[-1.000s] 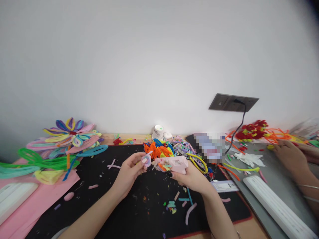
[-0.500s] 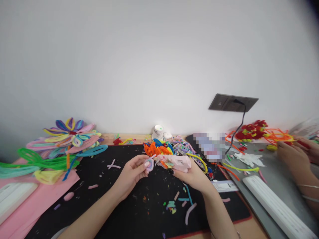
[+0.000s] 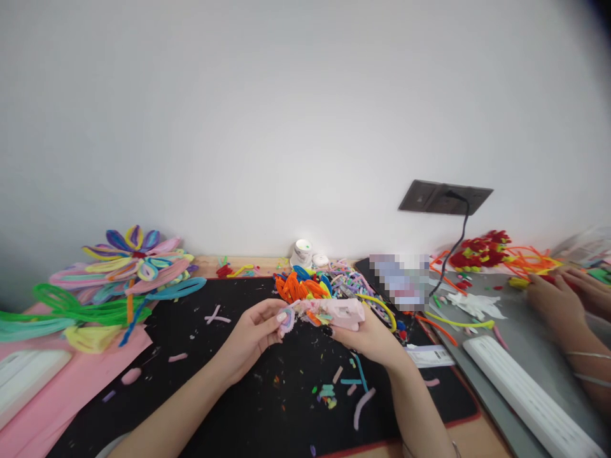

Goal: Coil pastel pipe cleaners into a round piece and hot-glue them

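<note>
Hands of the wearer face each other above a black mat (image 3: 229,407) in the head view. Left hand (image 3: 252,332): thumb and fingers closed in a pinch on a small lilac fuzzy piece (image 3: 286,322), which lies at the fingertips, near the tool's front end. Whether the two touch cannot be told. Right hand (image 3: 365,338): wrapped around a pale pink tool (image 3: 347,313), its front end directed toward the left hand; orange and pale green bits show along that end.

Beyond the hands lie an orange fuzzy bundle (image 3: 300,287) and, to its right, a pile of short coloured cuttings (image 3: 348,278). A white cup (image 3: 302,250) stands behind the bundle. Loose clippings are scattered on the mat. At left, a multicoloured fuzzy flower (image 3: 138,256) lies beyond green loops (image 3: 81,308) and a pink sheet (image 3: 76,394). At right, a black cable (image 3: 459,242) hangs from a wall socket (image 3: 429,197); a white ridged bar (image 3: 529,394) rests on a grey mat (image 3: 558,362). Another person's hands (image 3: 556,302) are bent around something red.
</note>
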The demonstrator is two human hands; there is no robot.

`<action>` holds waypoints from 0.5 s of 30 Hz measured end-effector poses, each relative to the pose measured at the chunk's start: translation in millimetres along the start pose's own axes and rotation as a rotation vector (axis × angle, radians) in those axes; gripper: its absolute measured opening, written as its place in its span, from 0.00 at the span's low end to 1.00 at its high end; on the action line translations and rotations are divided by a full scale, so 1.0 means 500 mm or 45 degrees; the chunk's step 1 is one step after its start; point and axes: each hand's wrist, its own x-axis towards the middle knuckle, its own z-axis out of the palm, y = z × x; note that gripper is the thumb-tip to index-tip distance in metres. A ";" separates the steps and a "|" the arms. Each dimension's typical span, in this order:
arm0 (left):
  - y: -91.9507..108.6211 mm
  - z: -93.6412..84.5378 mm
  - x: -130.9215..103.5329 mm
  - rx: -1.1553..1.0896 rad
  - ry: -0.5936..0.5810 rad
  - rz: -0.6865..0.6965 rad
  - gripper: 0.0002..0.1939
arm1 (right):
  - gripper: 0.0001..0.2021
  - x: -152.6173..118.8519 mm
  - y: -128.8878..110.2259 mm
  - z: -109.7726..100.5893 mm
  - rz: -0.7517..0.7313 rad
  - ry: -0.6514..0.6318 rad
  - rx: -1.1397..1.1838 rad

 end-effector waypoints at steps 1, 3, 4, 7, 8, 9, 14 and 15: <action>0.000 0.000 0.000 -0.007 -0.003 -0.006 0.11 | 0.18 0.000 -0.001 0.000 -0.012 -0.012 0.018; 0.000 0.000 -0.001 -0.023 -0.005 -0.021 0.12 | 0.20 0.000 -0.003 0.000 -0.021 -0.031 0.039; 0.000 0.000 -0.001 -0.031 -0.006 -0.029 0.12 | 0.20 0.000 -0.003 -0.001 -0.017 -0.032 0.039; -0.002 -0.002 0.000 -0.046 -0.013 -0.036 0.12 | 0.19 -0.001 -0.001 -0.002 -0.005 -0.019 0.030; -0.003 -0.003 0.001 -0.051 -0.015 -0.031 0.12 | 0.18 -0.002 0.000 -0.003 -0.003 -0.023 0.031; -0.003 -0.003 0.002 -0.057 -0.013 -0.024 0.12 | 0.18 -0.002 0.001 -0.005 -0.004 -0.024 0.035; 0.004 -0.003 0.006 -0.126 0.067 0.054 0.14 | 0.18 -0.006 0.007 -0.014 0.013 0.001 -0.005; 0.007 -0.002 0.006 -0.143 0.093 0.072 0.14 | 0.18 -0.006 0.007 -0.016 0.024 -0.027 -0.024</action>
